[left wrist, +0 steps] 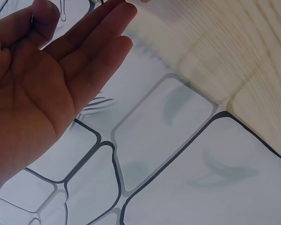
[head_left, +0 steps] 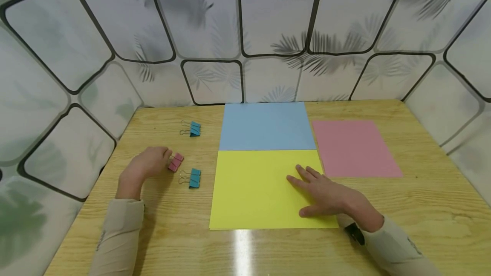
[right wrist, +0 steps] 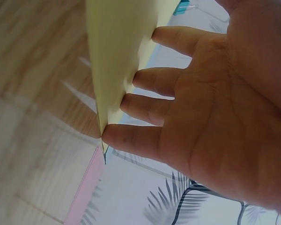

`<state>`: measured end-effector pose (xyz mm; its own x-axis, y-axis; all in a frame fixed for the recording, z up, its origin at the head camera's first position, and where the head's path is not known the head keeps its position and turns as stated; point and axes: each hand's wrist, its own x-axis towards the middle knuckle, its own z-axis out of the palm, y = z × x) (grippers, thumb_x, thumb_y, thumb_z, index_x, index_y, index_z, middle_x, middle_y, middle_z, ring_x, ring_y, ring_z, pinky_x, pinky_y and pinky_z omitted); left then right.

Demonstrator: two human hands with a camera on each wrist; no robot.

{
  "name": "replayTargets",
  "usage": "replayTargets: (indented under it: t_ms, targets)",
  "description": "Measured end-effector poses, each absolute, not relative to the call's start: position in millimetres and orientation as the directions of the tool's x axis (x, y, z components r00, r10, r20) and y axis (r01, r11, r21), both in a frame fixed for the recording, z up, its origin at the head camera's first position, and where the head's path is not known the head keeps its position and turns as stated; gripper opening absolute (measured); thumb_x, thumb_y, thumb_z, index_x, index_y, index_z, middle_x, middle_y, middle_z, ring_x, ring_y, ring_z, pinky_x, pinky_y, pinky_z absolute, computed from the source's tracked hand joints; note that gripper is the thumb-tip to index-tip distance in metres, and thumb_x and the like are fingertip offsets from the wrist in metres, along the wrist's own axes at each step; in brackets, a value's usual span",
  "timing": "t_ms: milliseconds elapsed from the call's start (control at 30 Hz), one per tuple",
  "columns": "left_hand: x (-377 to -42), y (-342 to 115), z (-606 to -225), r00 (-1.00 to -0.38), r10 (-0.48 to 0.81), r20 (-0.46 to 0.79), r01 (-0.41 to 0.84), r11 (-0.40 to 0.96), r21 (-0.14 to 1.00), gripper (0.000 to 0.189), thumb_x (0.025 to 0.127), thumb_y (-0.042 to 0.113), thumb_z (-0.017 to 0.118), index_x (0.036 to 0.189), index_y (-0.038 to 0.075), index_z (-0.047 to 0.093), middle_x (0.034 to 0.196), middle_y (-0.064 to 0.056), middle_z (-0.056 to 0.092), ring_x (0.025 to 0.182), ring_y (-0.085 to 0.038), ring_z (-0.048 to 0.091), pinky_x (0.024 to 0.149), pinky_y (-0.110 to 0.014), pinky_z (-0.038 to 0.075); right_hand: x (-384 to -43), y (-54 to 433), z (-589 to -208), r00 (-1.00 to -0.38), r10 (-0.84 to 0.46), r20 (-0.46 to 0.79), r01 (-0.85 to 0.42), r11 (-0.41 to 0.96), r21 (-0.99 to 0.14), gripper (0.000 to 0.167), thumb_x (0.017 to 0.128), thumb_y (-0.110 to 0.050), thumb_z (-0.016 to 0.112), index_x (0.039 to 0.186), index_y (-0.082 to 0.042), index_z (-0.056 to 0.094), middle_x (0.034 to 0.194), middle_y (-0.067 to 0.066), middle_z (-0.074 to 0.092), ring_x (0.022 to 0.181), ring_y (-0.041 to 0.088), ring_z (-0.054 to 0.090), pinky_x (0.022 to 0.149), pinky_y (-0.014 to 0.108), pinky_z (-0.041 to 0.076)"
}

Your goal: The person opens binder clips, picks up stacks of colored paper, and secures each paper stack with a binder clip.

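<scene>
My left hand (head_left: 147,165) is at a pink binder clip (head_left: 176,162) on the left side of the table, fingertips right at its handle end. In the left wrist view, the left hand (left wrist: 42,75) has fairly straight fingers, and a wire handle (left wrist: 62,10) shows between thumb and fingers. My right hand (head_left: 326,194) rests with spread fingers on the right part of a yellow sheet (head_left: 261,191). Its fingertips touch the yellow sheet (right wrist: 113,61) in the right wrist view. Teal binder clips lie behind (head_left: 195,129) and in front (head_left: 194,178) of the pink one.
A blue sheet (head_left: 266,127) lies directly behind the yellow one, and a pink sheet (head_left: 356,148) to their right. All are on a wooden table (head_left: 184,242). Patterned white walls (head_left: 276,16) enclose the table at the back and sides.
</scene>
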<state>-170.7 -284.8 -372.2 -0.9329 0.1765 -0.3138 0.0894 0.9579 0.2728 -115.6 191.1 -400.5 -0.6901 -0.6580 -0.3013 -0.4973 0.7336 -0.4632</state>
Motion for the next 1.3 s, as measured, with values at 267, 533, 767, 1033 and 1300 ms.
replayTargets:
  t_ms: [267,533,767,1033,1300]
  targets:
    - [-169.3,-283.7,-369.0,-0.931,0.201,-0.305,0.104,0.947,0.305,0.045,0.109,0.022,0.032,0.129,-0.011,0.056,0.127,-0.030,0.059,0.121,-0.048,0.053,0.098,-0.061,0.044,-115.4,190.7,-399.7,-0.690,-0.656,-0.305,-0.492,0.734,-0.467,0.086,0.090,-0.038,0.074,0.157,-0.008,0.029,0.161,0.029,0.010,0.145,0.054,0.012,0.110,0.070,0.023]
    - [-168.0,-285.0,-363.8,-0.945,0.196,-0.262,0.070,0.904,0.423,0.041,0.110,0.026,0.027,0.092,0.001,0.053,0.078,-0.008,0.048,0.078,-0.024,0.049,0.072,-0.041,0.041,-114.6,190.4,-399.0,-0.694,-0.654,-0.302,-0.489,0.735,-0.470,0.086,0.089,-0.038,0.074,0.156,-0.008,0.030,0.161,0.029,0.011,0.145,0.054,0.012,0.109,0.070,0.025]
    - [-165.1,-290.8,-360.4,-0.971,0.053,-0.233,-0.104,0.784,0.612,0.055,0.108,0.039,0.015,0.101,-0.004,0.049,0.099,-0.022,0.056,0.086,-0.033,0.058,0.072,-0.040,0.049,-114.2,190.4,-398.0,-0.693,-0.659,-0.291,-0.498,0.730,-0.468,0.086,0.089,-0.037,0.074,0.156,-0.007,0.030,0.161,0.030,0.011,0.145,0.055,0.013,0.110,0.071,0.022]
    - [-167.9,-296.9,-366.2,-0.960,0.047,-0.275,-0.191,0.610,0.770,0.054,0.109,0.041,0.015,0.110,-0.006,0.042,0.133,-0.034,0.044,0.118,-0.045,0.056,0.096,-0.050,0.052,-114.4,191.3,-399.0,-0.693,-0.657,-0.296,-0.489,0.731,-0.476,0.086,0.089,-0.038,0.074,0.156,-0.008,0.030,0.161,0.030,0.010,0.145,0.054,0.012,0.110,0.071,0.022]
    - [-170.2,-299.1,-368.3,-0.955,0.060,-0.290,-0.232,0.458,0.859,0.064,0.109,0.041,0.017,0.145,-0.011,0.025,0.137,-0.035,0.038,0.122,-0.045,0.052,0.101,-0.048,0.049,-115.8,191.6,-400.0,-0.688,-0.663,-0.293,-0.494,0.725,-0.481,0.086,0.089,-0.038,0.074,0.156,-0.007,0.030,0.161,0.030,0.010,0.145,0.055,0.012,0.109,0.072,0.022]
